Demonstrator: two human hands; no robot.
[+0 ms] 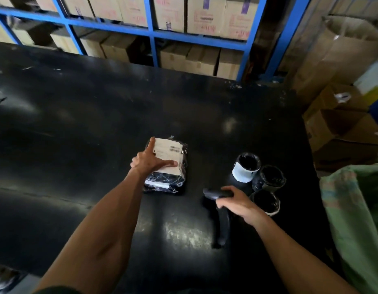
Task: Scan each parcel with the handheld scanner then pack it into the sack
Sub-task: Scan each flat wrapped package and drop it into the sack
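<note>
A black plastic-wrapped parcel (173,179) with a white barcode label lies on the dark table (77,124). My left hand (149,160) rests flat on its label, fingers spread, thumb across the near part of the label. My right hand (234,200) is closed around the head of a black handheld scanner (221,217), whose handle trails toward me on the table. The scanner's nose points left, toward the parcel. A green woven sack (357,209) stands at the table's right edge.
Three black wrapped rolls (266,177) stand together just right of the scanner, one with a white label. Blue shelving (152,35) full of cardboard boxes runs behind the table. Open cardboard boxes (340,124) sit on the floor at the right.
</note>
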